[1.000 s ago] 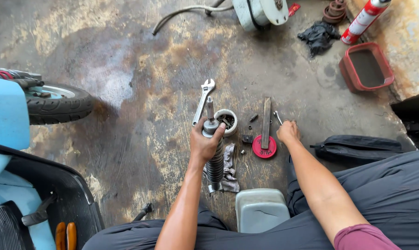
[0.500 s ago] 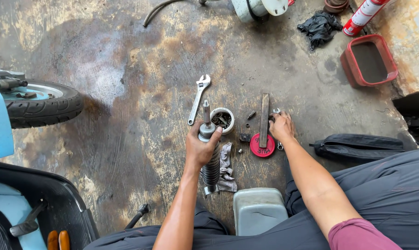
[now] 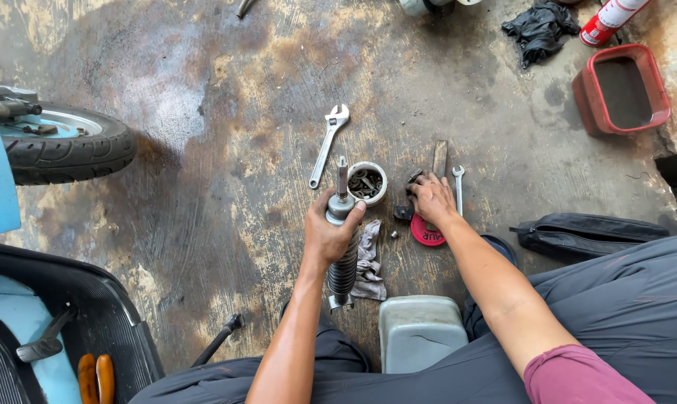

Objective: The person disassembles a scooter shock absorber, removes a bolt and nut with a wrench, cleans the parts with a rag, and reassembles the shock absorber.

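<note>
My left hand (image 3: 329, 238) still grips the ribbed grey metal shock absorber (image 3: 344, 258) upright | right hand (image 3: 433, 199) has slid down, fingers spread flat over small dark parts beside the red round lid (image 3: 425, 233).

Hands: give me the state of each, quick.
Left hand: closed around the upright shock absorber.
Right hand: palm down on small parts on the floor; grip cannot be told.
</note>
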